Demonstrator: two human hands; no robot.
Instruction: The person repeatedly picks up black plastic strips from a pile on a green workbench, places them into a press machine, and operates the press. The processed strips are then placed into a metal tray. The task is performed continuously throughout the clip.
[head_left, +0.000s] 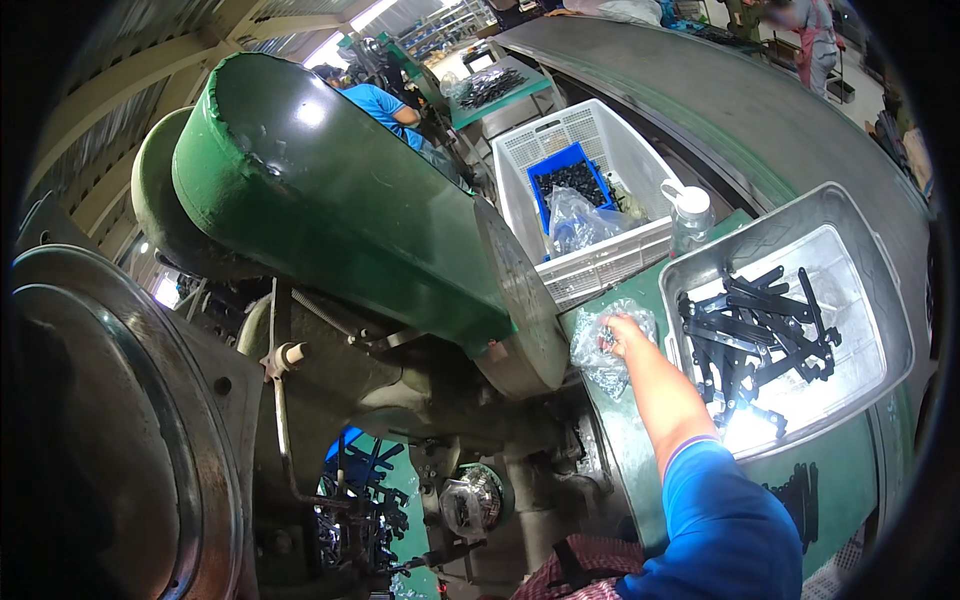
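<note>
My right hand [622,336] reaches out over a green tabletop [640,480] and is in a clear plastic bag [605,375] of small shiny pieces. Its fingers are curled together at the bag's mouth; what they pinch is too small to make out. Just right of the bag, a grey plastic bin [895,330] holds several long black metal brackets [760,325], lying loosely across one another. My left hand is out of view.
A large green machine [370,200] fills the left and middle. Beyond the bag are a clear bottle [690,225] and a white crate [610,255] holding a blue tray [548,205]. More black parts [365,500] lie low behind the machine. Another person [385,105] works at the back.
</note>
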